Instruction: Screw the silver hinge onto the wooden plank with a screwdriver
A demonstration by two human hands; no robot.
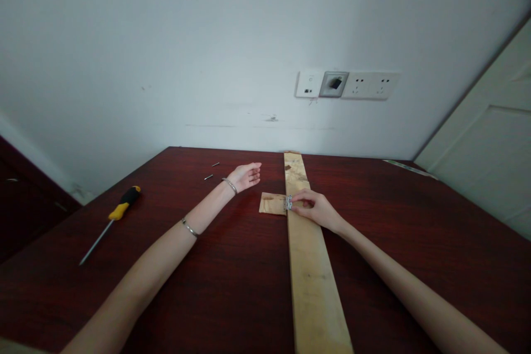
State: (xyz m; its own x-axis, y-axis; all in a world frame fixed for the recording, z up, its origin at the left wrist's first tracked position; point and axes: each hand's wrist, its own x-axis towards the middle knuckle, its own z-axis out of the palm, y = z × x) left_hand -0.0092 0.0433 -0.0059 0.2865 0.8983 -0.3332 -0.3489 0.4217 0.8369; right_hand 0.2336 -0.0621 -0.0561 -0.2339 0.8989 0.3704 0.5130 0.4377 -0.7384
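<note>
A small metal hinge (289,203) lies over the seam between a long wooden board (313,276) and a short wooden block (272,204). My right hand (313,207) pinches the hinge's right side between thumb and fingers, just above the board. To the left, my left hand (248,176) hovers near the block with its fingers loosely curled and slightly apart, and nothing shows in it. Two small screws (208,177) lie on the table beyond my left wrist. A yellow and black screwdriver (120,209) rests left of my left forearm, its tip toward me.
The dark red wooden table (232,287) meets a white wall at the back. Wall sockets (369,86) sit above its rear edge, one with a black plug (336,83). A thin strip (409,168) lies at the back right, near a pale door (489,138).
</note>
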